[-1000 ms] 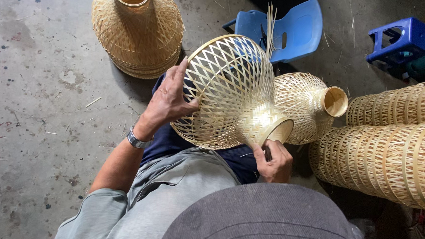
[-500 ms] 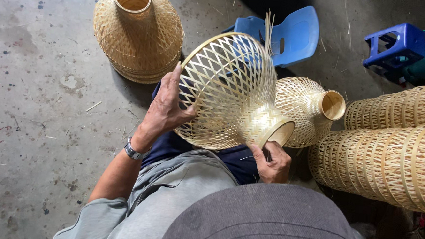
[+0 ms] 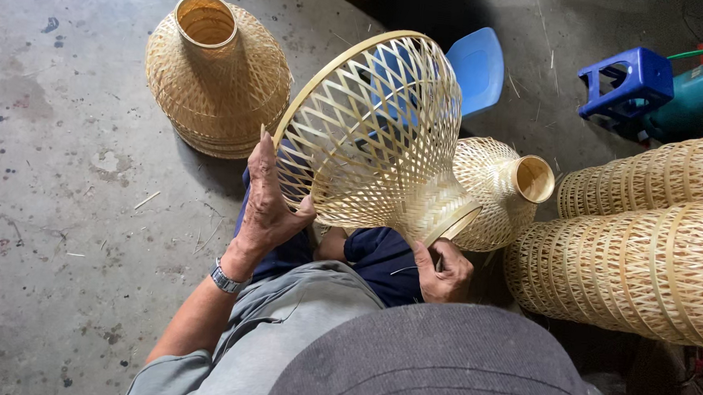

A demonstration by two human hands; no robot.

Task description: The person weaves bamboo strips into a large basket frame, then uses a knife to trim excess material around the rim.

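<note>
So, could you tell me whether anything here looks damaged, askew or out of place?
Nothing stands out as damaged. The left hand and right hand hold an open-weave bamboo shade tilted, its weave even. A few loose slivers lie on the stained concrete floor, and one finished shade lies on its side.

A pale open-weave bamboo lampshade (image 3: 371, 134), bell-shaped, lies tilted, wide rim up-left, narrow neck down-right.
</note>
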